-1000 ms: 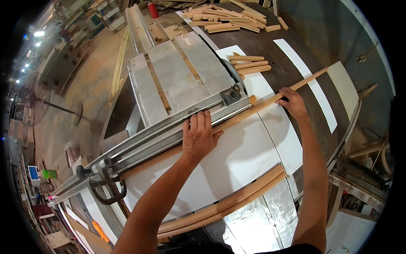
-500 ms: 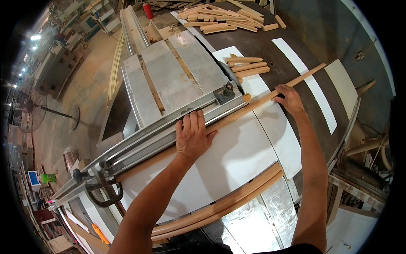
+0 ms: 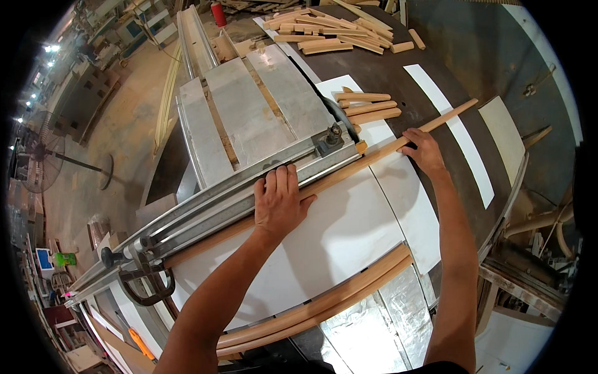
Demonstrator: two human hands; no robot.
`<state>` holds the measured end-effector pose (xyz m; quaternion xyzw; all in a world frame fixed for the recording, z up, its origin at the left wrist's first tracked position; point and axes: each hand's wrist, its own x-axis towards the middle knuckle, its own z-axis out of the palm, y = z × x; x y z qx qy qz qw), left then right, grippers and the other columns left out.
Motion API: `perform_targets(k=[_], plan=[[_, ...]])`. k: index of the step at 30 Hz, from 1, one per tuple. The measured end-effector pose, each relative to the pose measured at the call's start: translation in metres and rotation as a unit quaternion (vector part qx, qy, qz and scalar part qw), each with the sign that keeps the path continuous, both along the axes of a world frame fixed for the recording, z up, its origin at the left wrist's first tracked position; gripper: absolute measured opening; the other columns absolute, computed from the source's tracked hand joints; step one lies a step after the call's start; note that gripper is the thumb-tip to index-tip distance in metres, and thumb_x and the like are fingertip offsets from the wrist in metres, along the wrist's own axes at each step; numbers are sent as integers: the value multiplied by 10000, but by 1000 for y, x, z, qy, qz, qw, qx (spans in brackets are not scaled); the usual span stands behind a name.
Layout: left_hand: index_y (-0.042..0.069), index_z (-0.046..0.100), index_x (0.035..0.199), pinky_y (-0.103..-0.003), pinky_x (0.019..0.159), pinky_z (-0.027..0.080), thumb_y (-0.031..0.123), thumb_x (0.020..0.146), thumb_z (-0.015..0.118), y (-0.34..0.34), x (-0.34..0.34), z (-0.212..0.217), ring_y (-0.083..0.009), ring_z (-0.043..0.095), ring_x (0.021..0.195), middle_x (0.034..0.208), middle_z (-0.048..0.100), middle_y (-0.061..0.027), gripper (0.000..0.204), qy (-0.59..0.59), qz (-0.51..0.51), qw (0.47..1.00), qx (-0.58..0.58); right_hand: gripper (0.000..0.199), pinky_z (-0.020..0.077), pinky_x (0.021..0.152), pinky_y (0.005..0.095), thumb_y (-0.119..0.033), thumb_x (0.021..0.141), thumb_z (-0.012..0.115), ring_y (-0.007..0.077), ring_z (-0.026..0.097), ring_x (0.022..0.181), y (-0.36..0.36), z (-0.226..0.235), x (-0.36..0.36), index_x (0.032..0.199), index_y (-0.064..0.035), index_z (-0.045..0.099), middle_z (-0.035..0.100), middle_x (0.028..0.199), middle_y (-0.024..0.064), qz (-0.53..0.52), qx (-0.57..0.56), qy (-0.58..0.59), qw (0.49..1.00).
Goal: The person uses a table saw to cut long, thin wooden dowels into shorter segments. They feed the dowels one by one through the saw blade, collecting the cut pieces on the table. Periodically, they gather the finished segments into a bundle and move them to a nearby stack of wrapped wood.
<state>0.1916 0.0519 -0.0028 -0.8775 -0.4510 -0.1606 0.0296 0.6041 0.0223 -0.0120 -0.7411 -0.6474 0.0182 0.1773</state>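
Note:
A long wooden strip [image 3: 339, 177] lies along the front side of a metal fence [image 3: 230, 187] on the saw table. My left hand [image 3: 277, 198] is closed over the fence, its fingers on top and its thumb against the strip. Farther right, my right hand [image 3: 422, 151] grips the same strip, fingers over its far side. Beyond the right hand the strip's end sticks out over a white band. Between the hands a small metal stop block [image 3: 330, 140] sits on the fence, beside a dark curved saw blade [image 3: 336, 109] partly hidden behind it.
Several short cut pieces [image 3: 370, 111] lie past the blade, with a larger pile [image 3: 336, 31] at the far end. Two long wooden strips [image 3: 317, 308] rest along the near edge. A clamp [image 3: 146, 283] grips the fence's left end. A fan [image 3: 47, 153] stands at left.
The whole view has shifted slightly. Both hands keep their hold at about the same places, and the strip stays against the fence.

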Motion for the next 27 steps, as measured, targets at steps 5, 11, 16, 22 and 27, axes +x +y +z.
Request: perform_targets(k=[5, 11, 16, 22, 27], plan=[[-23, 569, 1301, -393, 938, 391, 543, 725, 814, 0, 1, 0, -254, 545, 1080, 1174, 594, -117, 844, 3, 0, 1000, 2, 525, 499, 1043, 430, -264, 751, 856, 350, 609, 1202, 1, -5, 4, 1194, -24, 708, 651, 1322, 161, 8, 18, -18, 1000], [-22, 571, 1293, -393, 931, 393, 536, 723, 818, 0, 1, 4, -254, 542, 1071, 1157, 588, -112, 834, 5, 4, 1000, -11, 526, 505, 1040, 430, -246, 741, 865, 346, 617, 1199, 3, -3, 3, 1194, -27, 712, 660, 1307, 165, 12, 21, -5, 1000], [-14, 563, 1304, -386, 900, 399, 558, 774, 761, 3, -2, 1, -233, 528, 1032, 1120, 566, -92, 805, 10, -7, 1000, 28, 511, 511, 1031, 426, -235, 744, 859, 345, 618, 1192, 5, -1, 1, 1186, -25, 713, 663, 1298, 168, 13, 23, -13, 1000], [-40, 560, 1327, -396, 938, 387, 557, 733, 805, 3, -1, 1, -252, 531, 1071, 1167, 581, -112, 877, 11, -3, 1000, 12, 479, 519, 1004, 435, -228, 749, 852, 355, 625, 1156, 6, -2, 3, 1157, -18, 714, 673, 1266, 162, 29, 40, -10, 999], [-36, 561, 1323, -401, 944, 382, 563, 732, 803, 3, -1, 1, -253, 529, 1077, 1171, 581, -110, 875, 14, 4, 1000, 8, 486, 520, 996, 433, -211, 737, 861, 347, 628, 1143, 7, -3, 2, 1158, -17, 714, 673, 1259, 158, 24, 42, -9, 999]])
